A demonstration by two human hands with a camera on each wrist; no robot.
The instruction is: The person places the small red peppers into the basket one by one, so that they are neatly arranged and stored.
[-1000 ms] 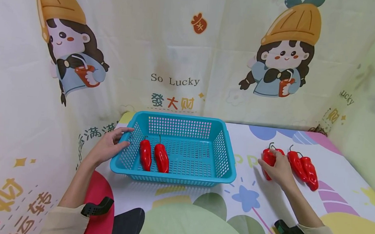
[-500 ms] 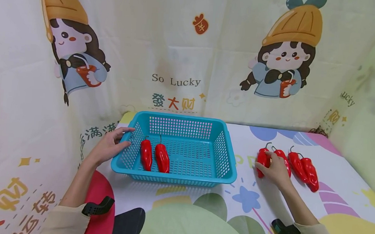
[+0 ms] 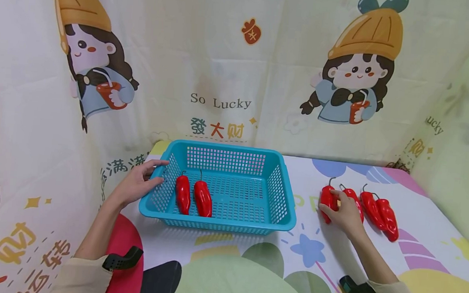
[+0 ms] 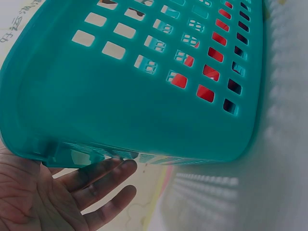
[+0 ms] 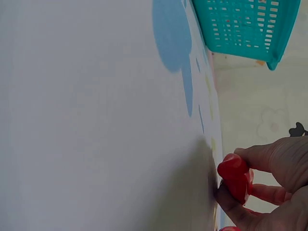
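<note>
My left hand point(image 3: 133, 184) holds the left rim of a turquoise slotted plastic basket point(image 3: 221, 221). Its thumb and index tips reach over the edge. In the left wrist view the other fingers point(image 4: 103, 185) stretch loosely below the rim, outside the wall. Two glossy red peppers, a left one point(image 3: 182, 194) and a right one point(image 3: 203, 199), lie inside the basket on its left side. To the right, my right hand point(image 3: 347, 212) pinches another red pepper point(image 3: 327, 196) by its sides, stem pointing away; the right wrist view shows this pepper's blunt end point(image 5: 233, 168) between thumb and fingers.
A red pepper point(image 3: 352, 195) lies just right of the right hand, partly hidden by it. Beyond it two more peppers point(image 3: 386, 216) lie side by side. A printed cloth point(image 3: 250, 274) covers the table, and patterned curtains point(image 3: 280, 77) enclose the back and sides.
My right hand has shifted slightly left with its pepper, opening a gap to the neighbouring pepper; little moves in the last half second. The left hand and basket stay put.
</note>
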